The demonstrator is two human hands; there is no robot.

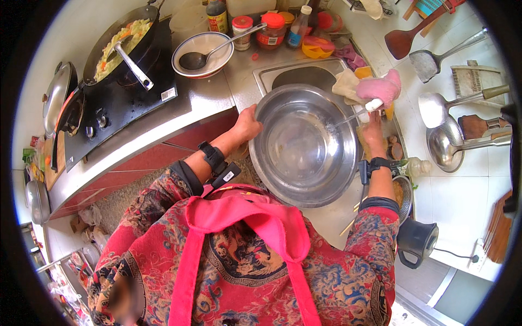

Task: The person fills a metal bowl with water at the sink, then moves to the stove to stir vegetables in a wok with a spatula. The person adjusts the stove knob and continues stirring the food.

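A large stainless steel basin [265,173] sits tilted over the front of the sink [261,75], covering much of it. My left hand [247,124] grips the basin's rim on the left, fingers out of sight beneath it. A thin stream of water [346,118] runs from the white tap spout [373,105] into the basin, where shallow clear water lies. My right hand [373,130] reaches up beside the spout, its fingertips at the tap; its exact grip is not clear. Pink cloth [381,87] and pale cloth [346,86] hang around the tap.
On the left hob [159,104], a wok [91,73] holds chopped vegetables and a metal spatula [132,67]. A bowl [222,45] with a ladle [193,61] stands near several jars. Utensils, including a wooden turner [399,44], hang on the right wall. A dark kettle [416,240] stands lower right.
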